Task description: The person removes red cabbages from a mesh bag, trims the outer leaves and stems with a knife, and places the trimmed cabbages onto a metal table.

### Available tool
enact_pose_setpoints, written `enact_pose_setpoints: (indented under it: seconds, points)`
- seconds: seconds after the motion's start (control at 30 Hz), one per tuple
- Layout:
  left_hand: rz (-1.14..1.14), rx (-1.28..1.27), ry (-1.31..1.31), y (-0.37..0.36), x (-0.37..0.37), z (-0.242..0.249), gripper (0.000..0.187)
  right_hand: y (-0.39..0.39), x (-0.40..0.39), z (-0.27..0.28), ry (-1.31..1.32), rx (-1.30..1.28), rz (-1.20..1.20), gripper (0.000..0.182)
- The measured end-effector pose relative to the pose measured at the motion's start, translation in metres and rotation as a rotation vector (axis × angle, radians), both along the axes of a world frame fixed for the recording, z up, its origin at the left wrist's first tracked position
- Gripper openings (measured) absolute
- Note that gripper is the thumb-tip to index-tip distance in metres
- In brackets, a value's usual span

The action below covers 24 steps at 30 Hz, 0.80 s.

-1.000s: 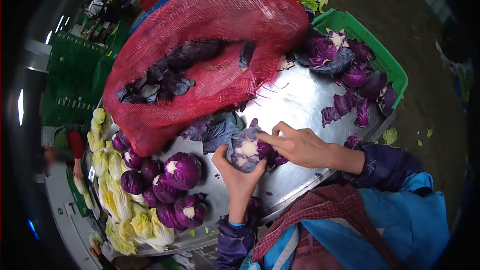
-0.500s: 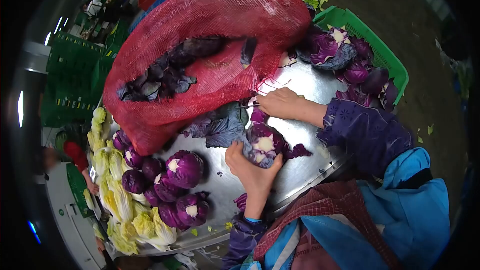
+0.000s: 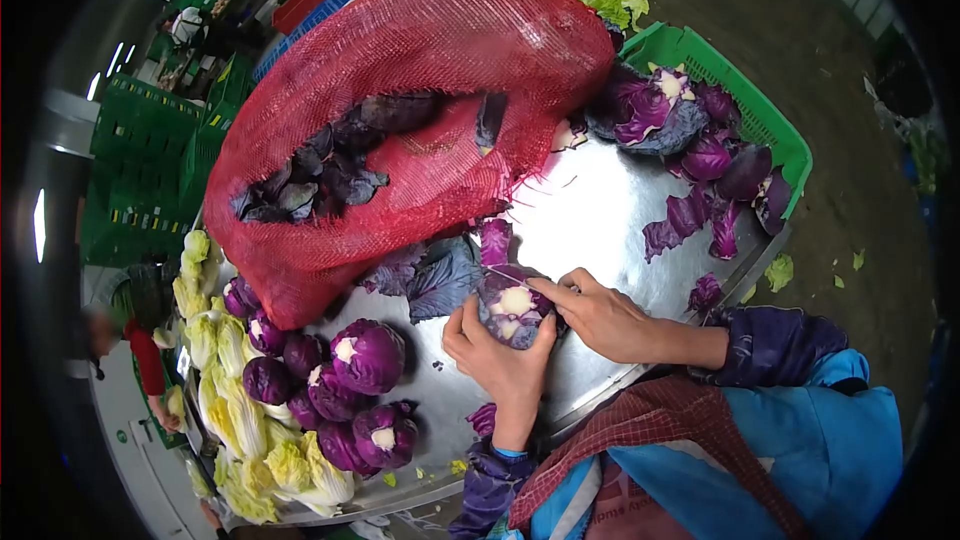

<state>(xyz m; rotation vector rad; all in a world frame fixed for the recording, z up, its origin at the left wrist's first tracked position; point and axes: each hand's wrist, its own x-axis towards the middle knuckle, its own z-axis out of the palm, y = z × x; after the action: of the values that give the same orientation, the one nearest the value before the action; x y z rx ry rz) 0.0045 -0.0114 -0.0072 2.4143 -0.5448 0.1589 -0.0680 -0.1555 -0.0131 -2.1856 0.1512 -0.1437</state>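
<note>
My left hand (image 3: 497,358) is wrapped around the lower left side of a red cabbage (image 3: 522,305), whose pale cut stem faces up. My right hand (image 3: 605,318) is closed at the cabbage's right edge, and a thin blade (image 3: 512,278) runs from its fingers across the cabbage top. Loose dark outer leaves (image 3: 445,280) lie just left of the cabbage. A red mesh sack (image 3: 400,180) with dark leaves on it lies beyond. Several purple cabbages (image 3: 368,355) sit on the metal table (image 3: 590,210) to the left.
Chinese cabbages (image 3: 240,410) line the table's left edge. A green crate (image 3: 755,80) stands at the right, beside trimmed purple leaves (image 3: 705,155). Stacked green crates (image 3: 140,160) and a person in a red sleeve (image 3: 148,370) are farther left.
My right hand has moved down from beside the sack to the cabbage, with the blade. The loose purple leaf pieces right of the cabbage are gone from there; more lie near the green crate.
</note>
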Motion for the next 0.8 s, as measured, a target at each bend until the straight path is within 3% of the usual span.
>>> enact_pose_setpoints:
  seconds: [0.2,0.4,0.5,0.67,0.7,0.73,0.8]
  points:
    - [-0.022,0.083,-0.091,-0.007,0.0,-0.001,0.085,-0.009,0.038,0.01,0.108,-0.15,0.07,0.054]
    - [-0.032,-0.047,-0.032,0.003,0.012,-0.007,0.083,-0.029,0.058,-0.036,-0.209,-0.334,0.112,0.043]
    - [-0.059,-0.045,-0.012,0.011,0.011,-0.004,0.081,-0.039,0.076,-0.037,0.021,0.033,-0.1,0.029]
    - [-0.176,-0.231,0.166,0.059,0.023,-0.016,0.082,-0.049,0.071,-0.047,0.054,0.153,-0.093,0.028]
    - [-0.096,-0.33,0.266,0.074,0.022,-0.03,0.086,-0.047,0.067,-0.039,0.125,0.247,-0.095,0.028]
    - [-0.02,-0.301,0.196,0.08,0.02,-0.024,0.084,-0.044,0.061,-0.034,0.106,0.306,-0.077,0.028]
    - [0.22,-0.276,0.212,0.086,0.016,-0.008,0.088,-0.027,0.045,-0.019,-0.037,0.35,-0.049,0.027]
